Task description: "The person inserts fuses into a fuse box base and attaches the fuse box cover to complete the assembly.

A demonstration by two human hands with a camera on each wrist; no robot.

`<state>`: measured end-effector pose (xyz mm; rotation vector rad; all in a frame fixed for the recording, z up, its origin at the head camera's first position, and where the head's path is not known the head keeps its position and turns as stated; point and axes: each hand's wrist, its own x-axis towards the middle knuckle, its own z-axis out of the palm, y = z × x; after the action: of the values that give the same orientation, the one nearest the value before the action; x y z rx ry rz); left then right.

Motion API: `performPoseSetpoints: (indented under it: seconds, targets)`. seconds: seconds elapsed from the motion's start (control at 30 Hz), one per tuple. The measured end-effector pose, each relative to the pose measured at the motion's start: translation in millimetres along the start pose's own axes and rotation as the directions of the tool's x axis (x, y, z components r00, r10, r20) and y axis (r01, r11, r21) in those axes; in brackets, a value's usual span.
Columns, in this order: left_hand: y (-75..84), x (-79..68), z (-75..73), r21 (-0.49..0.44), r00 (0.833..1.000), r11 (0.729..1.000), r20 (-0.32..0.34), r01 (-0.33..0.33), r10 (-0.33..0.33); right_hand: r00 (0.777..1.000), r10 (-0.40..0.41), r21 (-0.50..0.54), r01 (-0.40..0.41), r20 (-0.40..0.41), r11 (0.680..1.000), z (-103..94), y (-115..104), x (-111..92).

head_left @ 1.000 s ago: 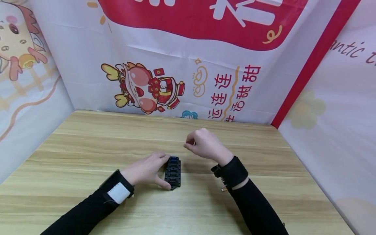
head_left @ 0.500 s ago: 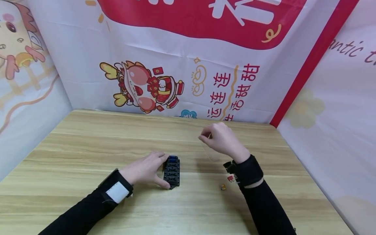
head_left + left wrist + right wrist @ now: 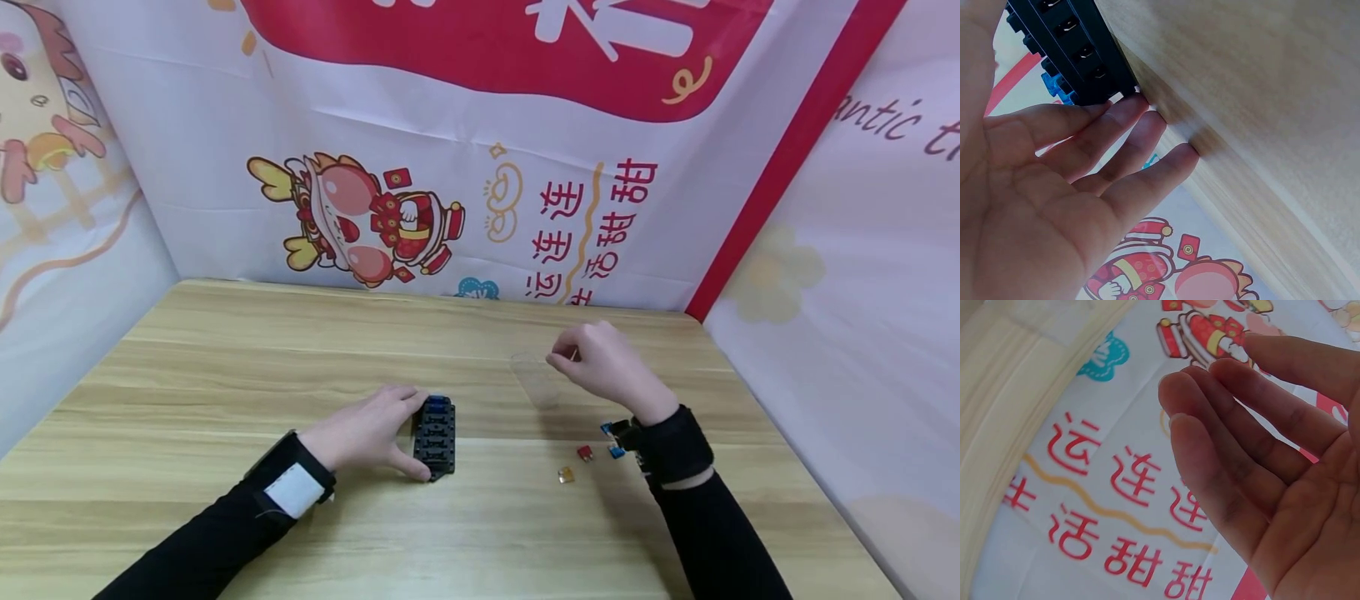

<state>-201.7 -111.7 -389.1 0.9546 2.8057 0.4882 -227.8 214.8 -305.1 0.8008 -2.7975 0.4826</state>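
The left hand (image 3: 369,433) grips the black block (image 3: 437,437) between thumb and fingers; the right hand (image 3: 606,365) hovers, fingers loosely curled, right of what seems a clear tray (image 3: 536,382)

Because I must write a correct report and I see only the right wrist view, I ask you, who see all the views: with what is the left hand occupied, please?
Observer: In the head view, the left hand holds a black block, coming to it from its left side.
Operator: Thank you. Do any small pieces lie between that block and the right sleeve?
Observer: Yes, a red piece and an orange piece lie there on the table.
Operator: I understand. Is the block black everywhere, or does it bear another colour?
Observer: A blue part shows at its far end, the one away from the person.
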Motion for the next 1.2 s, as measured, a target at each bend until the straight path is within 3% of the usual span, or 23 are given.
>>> performPoseSetpoints:
  seconds: [0.37, 0.8, 1.2]
  targets:
    - [-1.4, 1.4, 0.4, 0.000, 1.000, 1.000, 0.000, -0.006, 0.006, 0.996, 0.033, -0.028, -0.031, 0.078, 0.999, 0.7, 30.6, -20.3]
    - [-1.1, 0.4, 0.3, 0.005, 1.000, 1.000, 0.004, -0.006, 0.006, 0.987, -0.024, 0.030, 0.019, 0.157, 0.999, 2.0, 52.2, -38.7]
    - [0.1, 0.9, 0.4, -0.003, 1.000, 1.000, -0.008, -0.003, 0.003, 0.960, -0.057, 0.038, 0.048, 0.274, 0.998, 1.9, 73.3, -46.8]
